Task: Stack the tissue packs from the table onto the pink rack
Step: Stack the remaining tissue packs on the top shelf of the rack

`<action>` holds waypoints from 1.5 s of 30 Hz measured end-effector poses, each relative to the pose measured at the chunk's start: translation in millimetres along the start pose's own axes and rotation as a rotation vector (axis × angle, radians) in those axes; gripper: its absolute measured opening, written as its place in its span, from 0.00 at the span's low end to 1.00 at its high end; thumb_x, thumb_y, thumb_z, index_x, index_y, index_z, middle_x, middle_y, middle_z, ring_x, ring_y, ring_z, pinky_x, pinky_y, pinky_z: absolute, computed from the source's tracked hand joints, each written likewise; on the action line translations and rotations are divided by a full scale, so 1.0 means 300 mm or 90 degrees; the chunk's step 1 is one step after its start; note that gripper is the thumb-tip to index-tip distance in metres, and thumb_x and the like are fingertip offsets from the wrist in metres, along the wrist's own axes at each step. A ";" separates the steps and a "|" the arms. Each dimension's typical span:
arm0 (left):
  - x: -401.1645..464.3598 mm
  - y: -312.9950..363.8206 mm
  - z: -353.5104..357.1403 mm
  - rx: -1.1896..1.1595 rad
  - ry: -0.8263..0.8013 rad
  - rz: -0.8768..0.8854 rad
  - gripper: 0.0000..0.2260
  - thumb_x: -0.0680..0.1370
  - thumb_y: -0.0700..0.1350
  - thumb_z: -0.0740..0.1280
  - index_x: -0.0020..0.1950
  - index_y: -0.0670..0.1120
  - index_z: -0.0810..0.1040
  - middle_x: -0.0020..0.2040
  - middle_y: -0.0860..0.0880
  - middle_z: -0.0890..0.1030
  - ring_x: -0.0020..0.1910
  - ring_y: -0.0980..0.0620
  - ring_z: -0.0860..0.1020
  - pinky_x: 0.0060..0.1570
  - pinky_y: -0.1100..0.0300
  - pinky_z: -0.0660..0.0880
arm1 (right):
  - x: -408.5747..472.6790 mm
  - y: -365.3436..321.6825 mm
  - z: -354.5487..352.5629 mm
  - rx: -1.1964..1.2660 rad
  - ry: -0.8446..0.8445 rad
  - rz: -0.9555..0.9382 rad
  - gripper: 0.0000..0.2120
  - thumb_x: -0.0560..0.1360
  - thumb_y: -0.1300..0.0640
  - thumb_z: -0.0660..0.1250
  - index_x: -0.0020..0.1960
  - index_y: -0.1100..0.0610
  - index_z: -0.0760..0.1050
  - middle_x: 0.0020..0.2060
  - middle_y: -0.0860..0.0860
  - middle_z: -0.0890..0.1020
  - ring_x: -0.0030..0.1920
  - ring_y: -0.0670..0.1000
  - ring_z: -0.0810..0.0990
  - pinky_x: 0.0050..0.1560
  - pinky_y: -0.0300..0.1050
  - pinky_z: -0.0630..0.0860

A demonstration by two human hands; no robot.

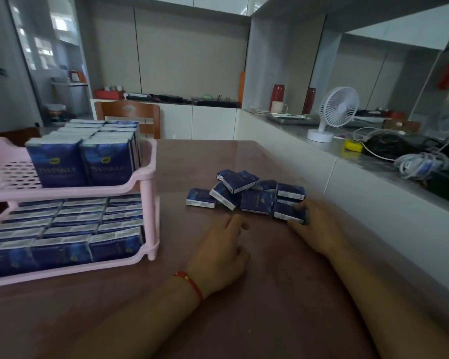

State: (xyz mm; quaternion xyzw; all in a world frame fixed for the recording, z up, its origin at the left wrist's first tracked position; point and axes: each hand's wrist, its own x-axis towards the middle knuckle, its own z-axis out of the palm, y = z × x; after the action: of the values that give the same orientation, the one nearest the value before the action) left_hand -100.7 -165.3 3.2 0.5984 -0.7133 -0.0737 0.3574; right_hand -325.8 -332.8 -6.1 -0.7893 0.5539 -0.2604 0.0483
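The dark blue tissue packs (81, 165) standing on the top shelf of the pink plastic two-tier rack (145, 177), at the left edge of the brown tabletop (244, 320), read "TWINKLE". A loose pile of blue packs (246, 194) lies near the right edge. The right hand (319, 229) grips the nearest pack (288, 212), fingers curled round it. The left hand (221, 255) rests beside the pile, forefinger extended, other fingers loosely curled, holding nothing.
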 end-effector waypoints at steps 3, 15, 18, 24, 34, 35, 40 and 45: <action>0.001 0.001 -0.009 -0.046 0.012 -0.014 0.16 0.75 0.42 0.68 0.61 0.52 0.72 0.54 0.54 0.73 0.45 0.58 0.71 0.49 0.61 0.75 | -0.028 -0.025 -0.043 0.061 0.018 0.020 0.20 0.68 0.48 0.78 0.55 0.50 0.75 0.54 0.52 0.81 0.50 0.55 0.80 0.52 0.54 0.78; 0.015 -0.010 -0.037 -0.495 0.070 -0.139 0.18 0.78 0.39 0.70 0.66 0.49 0.72 0.49 0.49 0.84 0.37 0.56 0.82 0.36 0.65 0.77 | -0.218 -0.309 -0.113 0.352 0.002 -0.282 0.30 0.66 0.59 0.81 0.61 0.46 0.71 0.54 0.42 0.76 0.45 0.47 0.77 0.42 0.40 0.78; 0.020 -0.022 -0.036 -0.515 0.058 -0.155 0.19 0.76 0.37 0.72 0.65 0.48 0.73 0.48 0.47 0.85 0.39 0.54 0.83 0.37 0.64 0.78 | -0.227 -0.301 -0.120 0.357 -0.029 -0.273 0.29 0.67 0.62 0.80 0.61 0.46 0.71 0.53 0.38 0.75 0.47 0.45 0.78 0.44 0.35 0.77; 0.026 -0.045 -0.027 -0.500 0.120 -0.195 0.13 0.76 0.35 0.71 0.54 0.47 0.71 0.49 0.43 0.83 0.44 0.38 0.83 0.43 0.45 0.82 | -0.134 -0.200 -0.064 0.332 0.030 -0.130 0.22 0.73 0.65 0.69 0.63 0.48 0.71 0.58 0.41 0.76 0.56 0.46 0.77 0.55 0.43 0.74; 0.034 -0.056 -0.019 -0.512 0.159 -0.238 0.10 0.78 0.36 0.68 0.55 0.45 0.70 0.52 0.41 0.79 0.44 0.41 0.82 0.42 0.42 0.82 | 0.053 -0.164 0.120 -0.120 0.035 -0.154 0.28 0.78 0.39 0.62 0.75 0.46 0.63 0.76 0.50 0.65 0.73 0.58 0.62 0.69 0.64 0.63; 0.034 -0.058 -0.018 -0.511 0.160 -0.237 0.10 0.78 0.36 0.67 0.56 0.44 0.70 0.52 0.41 0.80 0.42 0.42 0.82 0.42 0.42 0.81 | 0.051 -0.160 0.117 -0.097 0.052 -0.165 0.26 0.77 0.40 0.64 0.72 0.46 0.67 0.72 0.49 0.69 0.71 0.57 0.64 0.67 0.63 0.64; 0.028 -0.072 -0.020 -0.505 0.170 -0.204 0.14 0.79 0.37 0.66 0.60 0.52 0.72 0.53 0.44 0.82 0.38 0.36 0.82 0.41 0.43 0.82 | 0.001 -0.179 0.024 0.165 0.155 -0.136 0.17 0.71 0.45 0.73 0.57 0.48 0.77 0.53 0.46 0.81 0.51 0.50 0.79 0.51 0.54 0.76; 0.031 -0.067 -0.019 -0.493 0.178 -0.236 0.14 0.78 0.37 0.65 0.57 0.55 0.78 0.52 0.43 0.84 0.39 0.42 0.83 0.45 0.41 0.82 | -0.105 -0.225 -0.092 0.480 -0.012 -0.169 0.21 0.70 0.58 0.78 0.60 0.49 0.76 0.56 0.43 0.81 0.52 0.45 0.82 0.51 0.44 0.81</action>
State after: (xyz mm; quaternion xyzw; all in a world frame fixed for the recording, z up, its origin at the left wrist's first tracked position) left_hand -81.4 -177.4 0.4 0.5425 -0.4586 -0.3163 0.6288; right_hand -289.3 -272.7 31.1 -0.7835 0.3120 -0.4421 0.3055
